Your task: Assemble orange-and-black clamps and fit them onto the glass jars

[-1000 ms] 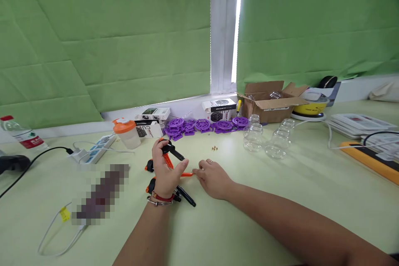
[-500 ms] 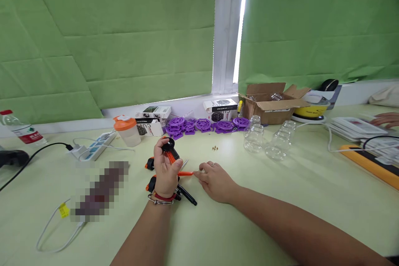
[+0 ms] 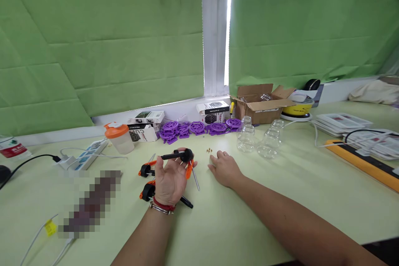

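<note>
My left hand (image 3: 173,181) is closed, palm up, around a black-and-orange tool (image 3: 175,155) with a round black head, a black handle, an orange lever and a thin metal rod; I cannot name its exact kind. Beneath and beside that hand lie similar black-and-orange tools (image 3: 148,191), partly hidden by it. My right hand (image 3: 226,170) rests on the table with fingers bent and slightly apart, nothing visible in them. Just beyond its fingertips is a small cluster of tiny brass-coloured pieces (image 3: 209,150).
Purple round plastic parts (image 3: 197,127) line the back, near white boxes (image 3: 213,110) and an open carton (image 3: 262,108). Clear bottles (image 3: 246,139) stand at right. An orange-lidded shaker (image 3: 120,138), power strip (image 3: 92,153) and cables are left; a yellow-and-black bar (image 3: 361,158) is far right.
My left hand has turned palm up, swinging the tool so its handle points left and its lever hangs down. My right hand has moved away from the orange lever, towards the brass pieces. The view has shifted right.
</note>
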The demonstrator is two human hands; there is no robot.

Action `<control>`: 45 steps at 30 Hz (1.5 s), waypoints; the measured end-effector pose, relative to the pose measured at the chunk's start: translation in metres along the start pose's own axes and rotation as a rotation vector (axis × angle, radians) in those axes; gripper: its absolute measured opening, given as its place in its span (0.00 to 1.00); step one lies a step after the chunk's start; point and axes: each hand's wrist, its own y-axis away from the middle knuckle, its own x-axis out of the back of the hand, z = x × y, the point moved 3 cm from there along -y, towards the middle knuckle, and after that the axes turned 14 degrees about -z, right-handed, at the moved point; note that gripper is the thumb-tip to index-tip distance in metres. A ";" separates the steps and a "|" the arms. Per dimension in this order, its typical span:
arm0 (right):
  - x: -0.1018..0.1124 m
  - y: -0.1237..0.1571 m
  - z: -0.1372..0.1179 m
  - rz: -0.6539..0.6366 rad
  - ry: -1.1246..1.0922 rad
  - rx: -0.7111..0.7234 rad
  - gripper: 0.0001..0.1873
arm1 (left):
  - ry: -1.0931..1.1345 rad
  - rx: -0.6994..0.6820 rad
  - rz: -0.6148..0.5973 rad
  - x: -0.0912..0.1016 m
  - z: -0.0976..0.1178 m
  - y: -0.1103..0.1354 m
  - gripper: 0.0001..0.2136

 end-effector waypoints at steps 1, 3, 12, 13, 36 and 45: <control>0.001 -0.001 0.001 0.008 -0.027 0.000 0.23 | -0.001 0.032 -0.027 -0.002 -0.003 0.000 0.35; 0.008 0.000 0.000 0.047 -0.142 0.022 0.22 | -0.025 0.050 -0.042 -0.003 -0.008 0.001 0.34; 0.036 0.046 -0.038 -0.437 -1.490 0.256 0.25 | -1.099 -0.023 -0.039 -0.004 -0.021 0.006 0.30; 0.034 0.047 -0.039 -0.468 -1.521 0.252 0.23 | -1.179 -0.003 -0.034 -0.005 -0.024 0.005 0.29; 0.005 -0.010 0.062 -0.235 -0.857 0.003 0.09 | -1.810 0.507 0.023 0.014 -0.041 -0.011 0.12; 0.008 -0.011 0.068 -0.139 -0.776 -0.095 0.12 | -1.978 0.473 0.067 0.010 -0.034 -0.008 0.14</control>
